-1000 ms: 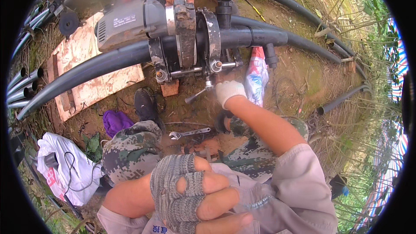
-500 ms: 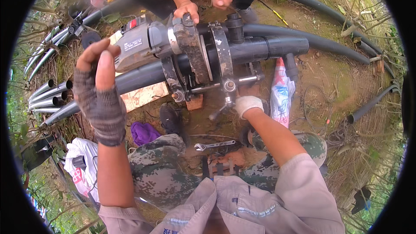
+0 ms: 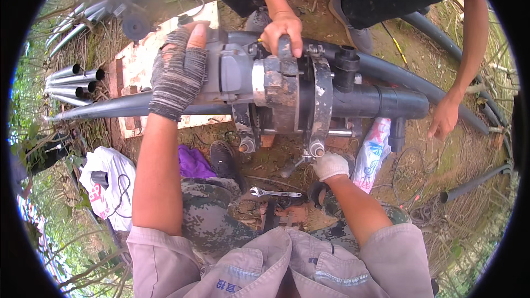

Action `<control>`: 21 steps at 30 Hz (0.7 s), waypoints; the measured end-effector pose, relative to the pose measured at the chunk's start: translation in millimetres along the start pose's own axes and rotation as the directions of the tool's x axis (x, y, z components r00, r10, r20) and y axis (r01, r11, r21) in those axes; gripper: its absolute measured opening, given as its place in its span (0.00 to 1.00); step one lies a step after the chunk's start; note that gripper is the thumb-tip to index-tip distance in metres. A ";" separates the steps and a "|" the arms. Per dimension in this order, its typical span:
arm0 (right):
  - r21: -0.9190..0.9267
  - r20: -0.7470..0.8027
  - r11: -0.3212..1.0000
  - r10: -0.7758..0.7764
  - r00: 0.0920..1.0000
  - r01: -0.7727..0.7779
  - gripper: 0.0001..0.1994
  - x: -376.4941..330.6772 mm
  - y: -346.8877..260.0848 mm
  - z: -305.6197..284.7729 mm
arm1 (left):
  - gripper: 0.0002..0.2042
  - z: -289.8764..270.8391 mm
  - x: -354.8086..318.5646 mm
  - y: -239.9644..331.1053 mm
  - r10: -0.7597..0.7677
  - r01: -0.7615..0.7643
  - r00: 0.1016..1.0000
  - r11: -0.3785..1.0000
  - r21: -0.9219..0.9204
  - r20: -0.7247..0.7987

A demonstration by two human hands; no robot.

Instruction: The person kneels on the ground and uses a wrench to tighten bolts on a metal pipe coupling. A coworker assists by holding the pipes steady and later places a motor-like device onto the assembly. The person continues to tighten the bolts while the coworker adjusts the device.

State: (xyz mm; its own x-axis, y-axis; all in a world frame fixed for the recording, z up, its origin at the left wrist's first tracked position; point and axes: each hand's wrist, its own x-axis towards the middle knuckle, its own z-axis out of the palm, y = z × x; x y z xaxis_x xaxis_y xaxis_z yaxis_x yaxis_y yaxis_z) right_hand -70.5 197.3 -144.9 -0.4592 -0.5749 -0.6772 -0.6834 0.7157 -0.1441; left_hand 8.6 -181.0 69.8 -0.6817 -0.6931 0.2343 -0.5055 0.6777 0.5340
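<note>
A grey electric pipe-facing tool sits across a black pipe-clamping frame, its dirty round head between two ring clamps. My left hand, in a striped fingerless glove, is closed around the tool's motor end; some fingers are hidden behind it. Low on the right ring clamp, my right hand in a white glove is closed at a small crank handle. A co-worker's hand grips the tool's top handle. A black pipe with a tee fitting extends to the right.
An adjustable wrench lies between my knees. A purple cloth and a white bag are at left, another plastic bag at right. Several black pipes lie left. The co-worker's other hand hangs at right.
My left hand has come from the air onto the tool's motor end. The co-worker's other hand has moved away to the far right. My right hand stays at the crank handle.
</note>
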 end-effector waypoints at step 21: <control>-0.007 0.113 0.993 0.116 0.987 -0.116 0.18 4.3 -17.2 -6.5 | 0.26 -1.1 13.7 -14.1 -0.283 0.265 0.948 0.955 0.131 0.144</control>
State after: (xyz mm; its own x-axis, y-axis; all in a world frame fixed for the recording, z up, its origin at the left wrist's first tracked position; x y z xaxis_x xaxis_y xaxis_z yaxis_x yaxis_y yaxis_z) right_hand -64.5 179.9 -140.6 -0.4682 -0.4391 -0.7668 -0.6291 0.7751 -0.0597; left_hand 7.0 -200.4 66.3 -0.5796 -0.8136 -0.0458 -0.7330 0.4959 0.4656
